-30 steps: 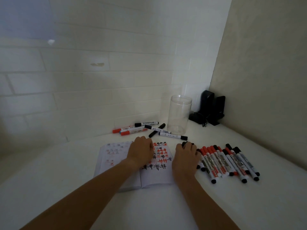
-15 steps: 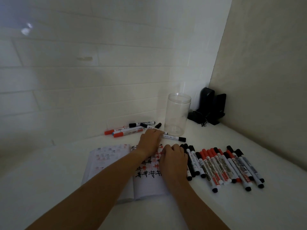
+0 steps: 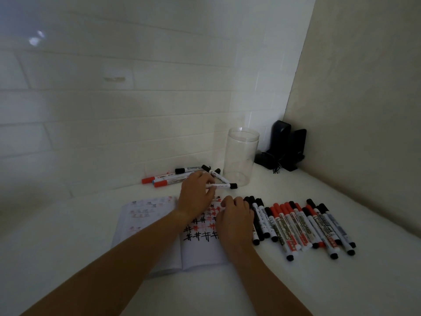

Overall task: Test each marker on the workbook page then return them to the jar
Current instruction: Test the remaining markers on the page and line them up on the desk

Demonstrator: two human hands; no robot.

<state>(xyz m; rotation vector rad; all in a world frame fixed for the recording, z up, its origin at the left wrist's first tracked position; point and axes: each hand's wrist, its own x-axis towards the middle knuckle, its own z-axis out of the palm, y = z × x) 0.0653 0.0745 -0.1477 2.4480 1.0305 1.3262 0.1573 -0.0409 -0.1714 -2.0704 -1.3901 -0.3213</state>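
Two groups of markers were laid out on the counter [image 3: 296,281]: a loose pile [image 3: 182,176] behind the workbook [image 3: 159,242], just left of the jar [image 3: 240,156], and a tidy row [image 3: 303,226] to the right of the page. No marker was seen inside the jar, which stood upright and uncapped near the back wall.

A black-capped marker [image 3: 224,185] was held at its near end by the left hand [image 3: 196,195], its barrel level and its cap pointing right toward the jar's base. That grip was pinched round the barrel by fingers and thumb. The right hand [image 3: 237,222] was rested on the right edge of the open page, fingers curled down over the red and black tally marks [image 3: 202,226]; whether anything was pinched beneath them could not be told.

The step in hand was judged to be the sorting of a tested marker onto the pile, or its retrieval from there; which of the two could not be settled. Testing seemed well advanced, given the many marks, while the return to the jar seemed not yet begun. For the next move, the marker would need to be released on the pile or carried over the jar's rim and dropped in upright.
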